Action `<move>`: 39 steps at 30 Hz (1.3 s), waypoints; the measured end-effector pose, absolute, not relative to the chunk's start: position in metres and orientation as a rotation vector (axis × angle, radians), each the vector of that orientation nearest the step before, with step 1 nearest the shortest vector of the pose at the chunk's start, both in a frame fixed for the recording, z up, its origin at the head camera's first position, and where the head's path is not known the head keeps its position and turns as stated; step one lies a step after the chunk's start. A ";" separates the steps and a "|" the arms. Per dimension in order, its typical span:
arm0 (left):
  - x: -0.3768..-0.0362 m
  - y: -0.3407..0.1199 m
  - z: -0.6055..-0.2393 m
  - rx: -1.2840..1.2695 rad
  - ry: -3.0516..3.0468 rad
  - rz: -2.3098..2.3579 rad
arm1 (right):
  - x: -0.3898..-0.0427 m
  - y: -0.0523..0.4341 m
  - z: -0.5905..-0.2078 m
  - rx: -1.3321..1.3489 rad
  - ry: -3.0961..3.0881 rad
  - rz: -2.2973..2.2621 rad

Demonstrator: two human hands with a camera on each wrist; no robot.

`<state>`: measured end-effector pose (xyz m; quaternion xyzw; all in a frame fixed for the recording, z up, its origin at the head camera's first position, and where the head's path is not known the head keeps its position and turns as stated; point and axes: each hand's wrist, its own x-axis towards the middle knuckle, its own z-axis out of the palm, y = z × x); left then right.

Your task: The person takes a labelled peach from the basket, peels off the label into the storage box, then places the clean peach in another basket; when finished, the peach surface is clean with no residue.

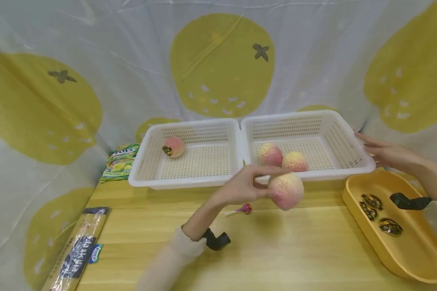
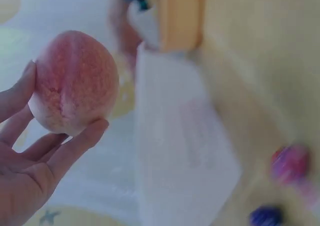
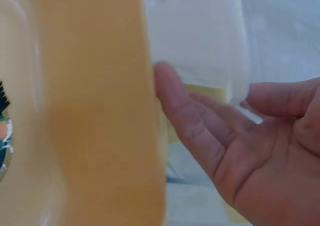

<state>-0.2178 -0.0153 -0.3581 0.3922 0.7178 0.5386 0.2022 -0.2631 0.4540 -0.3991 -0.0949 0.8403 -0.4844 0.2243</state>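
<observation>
Centrally, the left hand [image 1: 240,186] holds a pink-and-cream peach [image 1: 286,190] above the wooden worktop [image 1: 276,246], just in front of the right basket [image 1: 349,139]; the left-wrist view shows the fingers [image 2: 75,148] curled under and beside the fruit [image 2: 74,83], cupping it. The right hand [image 1: 384,152] lies with fingers straight against the outer right wall of that basket and grips nothing; the right-wrist view shows its open palm [image 3: 250,146] beside the white basket wall [image 3: 200,31] and the rim of the yellow tray [image 3: 100,111].

Two white perforated baskets stand side by side, touching, at the back of the worktop. The right basket contains two peaches [image 1: 282,157] lying against each other; the left basket [image 1: 149,161] contains one peach [image 1: 174,146] near its back left corner.

A lollipop [image 1: 245,208] lies on the worktop below the held peach. The yellow tray [image 1: 415,258], at the right, carries three small wrapped items [image 1: 371,202]. A green snack bag [image 1: 121,161] lies left of the baskets, and a long dark packet [image 1: 78,248] lies along the left edge.
</observation>
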 end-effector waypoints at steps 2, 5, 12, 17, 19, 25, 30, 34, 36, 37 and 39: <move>-0.240 -0.023 -0.345 1.090 2.140 1.528 | -0.263 0.458 -0.403 -0.261 2.260 -1.416; -0.281 -0.028 -0.337 1.000 2.345 1.558 | -0.263 0.461 -0.407 -0.239 2.218 -1.483; -0.358 -0.021 -0.341 0.780 2.450 1.658 | -0.258 0.457 -0.408 -0.200 2.296 -1.444; -0.379 -0.011 -0.342 0.724 2.449 1.569 | -0.257 0.454 -0.405 -0.229 2.307 -1.453; -0.383 -0.006 -0.341 0.705 2.454 1.529 | -0.257 0.454 -0.405 -0.227 2.314 -1.448; -0.394 0.012 -0.336 0.717 2.520 1.308 | -0.254 0.450 -0.405 -0.199 2.346 -1.418; -0.400 0.020 -0.334 0.797 2.567 1.049 | -0.254 0.448 -0.406 -0.178 2.353 -1.402; -0.404 0.025 -0.336 0.863 2.557 0.947 | -0.253 0.451 -0.405 -0.178 2.368 -1.378; -0.405 0.027 -0.338 0.857 2.551 0.947 | -0.253 0.451 -0.405 -0.174 2.369 -1.379; -0.406 0.027 -0.339 0.846 2.545 0.949 | -0.253 0.452 -0.405 -0.174 2.366 -1.384; -0.406 0.027 -0.341 0.821 2.536 0.925 | -0.253 0.451 -0.406 -0.170 2.364 -1.394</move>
